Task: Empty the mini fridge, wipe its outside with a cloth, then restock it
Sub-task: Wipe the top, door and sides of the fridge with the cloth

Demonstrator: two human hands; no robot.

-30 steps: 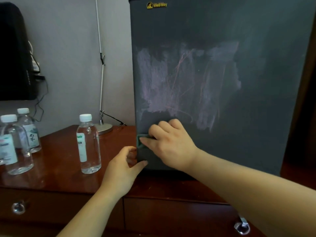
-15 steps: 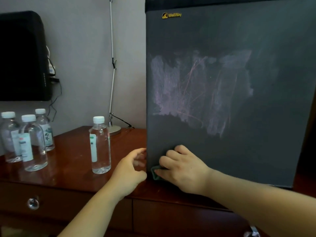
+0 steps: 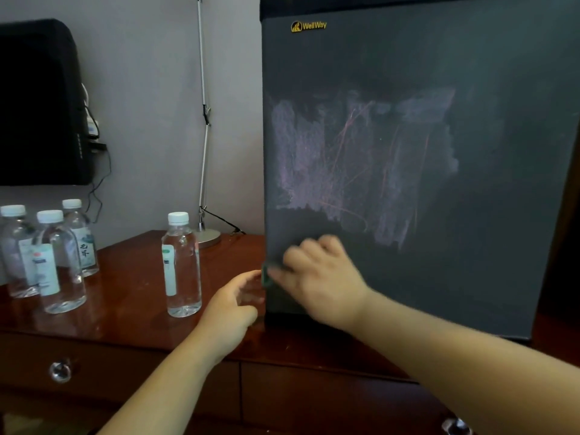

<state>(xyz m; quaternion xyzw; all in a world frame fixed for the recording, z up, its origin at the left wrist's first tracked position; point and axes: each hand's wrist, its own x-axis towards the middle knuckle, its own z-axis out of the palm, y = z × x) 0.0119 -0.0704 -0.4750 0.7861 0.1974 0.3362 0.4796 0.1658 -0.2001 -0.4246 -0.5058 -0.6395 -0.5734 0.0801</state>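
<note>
The left hand point(image 3: 230, 304) is hanging loosely curled and holding nothing beside the lower left corner of the mini fridge point(image 3: 470, 277), which is standing on the worktop point(image 3: 131, 277). The right hand point(image 3: 320, 281) is pressing a green cloth point(image 3: 266, 274), fingers curled over it, low on the door. A hard leftward stroke risks slipping off the edge and toppling the nearest bottle point(image 3: 181, 268). Higher up, a pale smear point(image 3: 361, 171) is waiting unwiped.
</note>
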